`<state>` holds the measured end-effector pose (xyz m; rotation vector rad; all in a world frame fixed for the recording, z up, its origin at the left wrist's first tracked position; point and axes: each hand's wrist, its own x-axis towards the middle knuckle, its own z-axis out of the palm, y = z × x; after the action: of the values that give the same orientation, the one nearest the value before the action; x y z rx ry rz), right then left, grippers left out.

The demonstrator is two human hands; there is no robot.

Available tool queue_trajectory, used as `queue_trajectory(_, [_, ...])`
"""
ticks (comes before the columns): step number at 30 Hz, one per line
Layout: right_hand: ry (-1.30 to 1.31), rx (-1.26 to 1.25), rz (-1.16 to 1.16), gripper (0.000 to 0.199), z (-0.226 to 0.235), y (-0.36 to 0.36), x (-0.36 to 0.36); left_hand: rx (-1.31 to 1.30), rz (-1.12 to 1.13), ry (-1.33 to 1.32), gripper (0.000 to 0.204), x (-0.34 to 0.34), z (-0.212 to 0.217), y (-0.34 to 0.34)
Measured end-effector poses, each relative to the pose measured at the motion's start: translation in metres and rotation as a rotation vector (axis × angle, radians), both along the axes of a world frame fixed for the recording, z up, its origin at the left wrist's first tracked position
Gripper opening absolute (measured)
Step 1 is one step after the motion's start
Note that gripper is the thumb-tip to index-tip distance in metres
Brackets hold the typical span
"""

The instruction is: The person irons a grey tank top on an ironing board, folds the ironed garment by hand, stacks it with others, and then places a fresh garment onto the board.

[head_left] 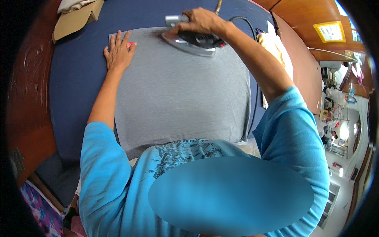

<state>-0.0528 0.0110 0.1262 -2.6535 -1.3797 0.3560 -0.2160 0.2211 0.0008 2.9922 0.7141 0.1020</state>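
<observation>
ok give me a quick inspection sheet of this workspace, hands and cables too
Surface: blue cover, mostly under the gray cloth
Job's things: gray cloth spread out, iron at its far edge
Clutter: cardboard box far left, pale yellow cloth right
Hands: left hand spread at the cloth's far left corner; right hand gripping the iron
Cables: dark cord arcing beyond the right wrist
Surroundings: wood panel left, crowded room right

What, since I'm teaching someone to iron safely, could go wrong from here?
The left hand lies spread on the grey cloth, and the tip of the iron points its way, so its fingers might get burned if the right hand pushes leftward. The cord curves near the right forearm, so it could snag.
</observation>
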Motion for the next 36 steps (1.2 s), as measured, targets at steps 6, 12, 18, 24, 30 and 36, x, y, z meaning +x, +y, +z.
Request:
queue_trajectory(6, [-0.048,0.0,-0.159,0.062,-0.001,-0.069,0.001,0.057,0.003,0.013,0.055,0.002,-0.005,0.003])
queue_trajectory(12, [-0.128,-0.066,-0.086,0.07,-0.001,-0.096,0.077,0.081,-0.06,0.114,0.055,-0.004,0.004,0.018])
queue_trajectory(18, [-0.116,-0.039,-0.138,0.071,-0.002,-0.159,0.11,0.086,-0.04,0.114,0.055,-0.005,0.001,0.019])
queue_trajectory(24, [-0.13,-0.034,-0.167,0.068,-0.001,-0.206,0.112,0.08,-0.046,0.069,0.055,-0.009,0.0,0.022])
queue_trajectory(30, [-0.165,0.003,0.06,0.063,-0.006,-0.145,0.078,0.075,-0.048,0.067,0.054,-0.007,0.003,0.019])
queue_trajectory(36, [-0.194,0.102,0.242,0.056,-0.011,-0.009,0.017,0.022,-0.093,0.107,0.049,-0.006,-0.006,0.042])
